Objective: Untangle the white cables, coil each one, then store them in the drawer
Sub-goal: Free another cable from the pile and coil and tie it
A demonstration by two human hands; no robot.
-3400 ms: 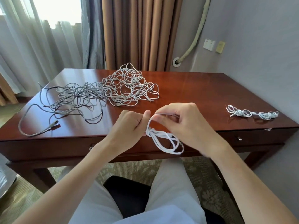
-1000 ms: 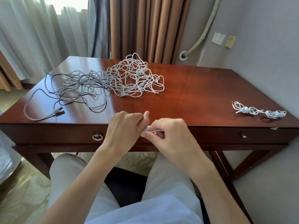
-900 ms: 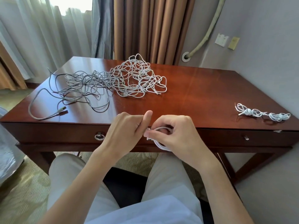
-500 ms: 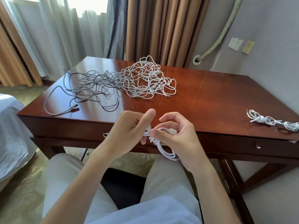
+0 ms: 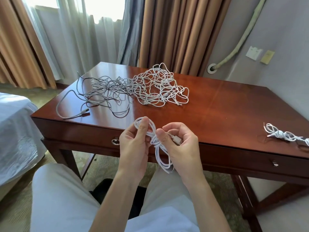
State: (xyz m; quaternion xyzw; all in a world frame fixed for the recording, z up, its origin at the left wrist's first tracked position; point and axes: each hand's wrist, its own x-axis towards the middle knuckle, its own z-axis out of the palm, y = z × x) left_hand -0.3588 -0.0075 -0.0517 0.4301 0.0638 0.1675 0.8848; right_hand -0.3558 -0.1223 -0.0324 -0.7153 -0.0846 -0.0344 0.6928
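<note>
Grip status: the left hand (image 5: 133, 144) is pinching the upper loop of a thin white cable bundle, coiled and wrapped at its waist (image 5: 156, 143); the thumb and fingers are curling round the loop. The right hand (image 5: 181, 144) is gripping the same bundle at the wrapped waist w/ the thumb, and the white connector end (image 5: 176, 139) is lying against its fingers. The lower loops are hanging free between the wrists, above the lap and in front of the tabletop edge.

Progress, as judged: this cable is reading as coiled, w/ the end tuck approx. finishing. Two small white knotted cable coils (image 5: 284, 134) are lying on the glossy red-brown wooden tabletop (image 5: 225, 106) at the right edge, i.e. done but not stored. The large tangle of white and grey cables (image 5: 133, 87) is sitting at the far left, well apart, not yet sorted. The wooden drawer with the round metal pull (image 5: 115, 141) is appearing closed. Storage step: nothing stored yet, as far as visible.
</note>
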